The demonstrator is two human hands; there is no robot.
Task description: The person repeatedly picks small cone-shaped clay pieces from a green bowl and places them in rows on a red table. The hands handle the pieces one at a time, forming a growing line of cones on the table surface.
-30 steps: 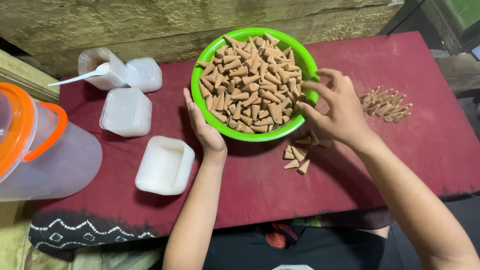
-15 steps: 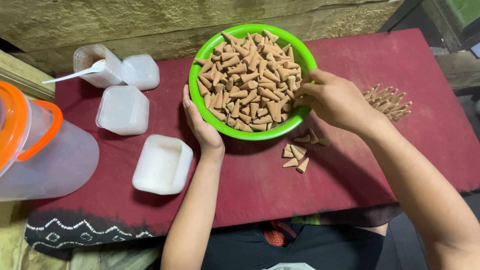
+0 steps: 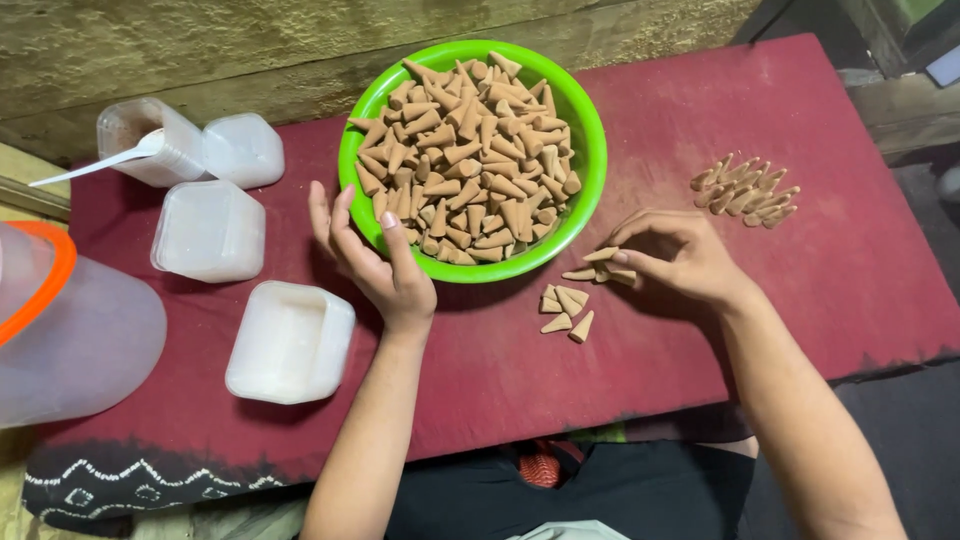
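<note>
While the left hand (image 3: 375,262) rests open, palm up, against the green bowl (image 3: 592,150) at its eight o'clock rim, the right hand (image 3: 675,255) pinches a few tan cones (image 3: 602,255) at the bowl's five o'clock. Loose cones (image 3: 565,310) lie on the red bench (image 3: 650,360) just beside those fingers. Another cone cluster (image 3: 745,188) sits at three o'clock; white tubs (image 3: 290,340) lie at nine.

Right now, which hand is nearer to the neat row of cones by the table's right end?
Right. The right hand lies just left of that row of cones; the left hand rests beyond the green bowl.
</note>
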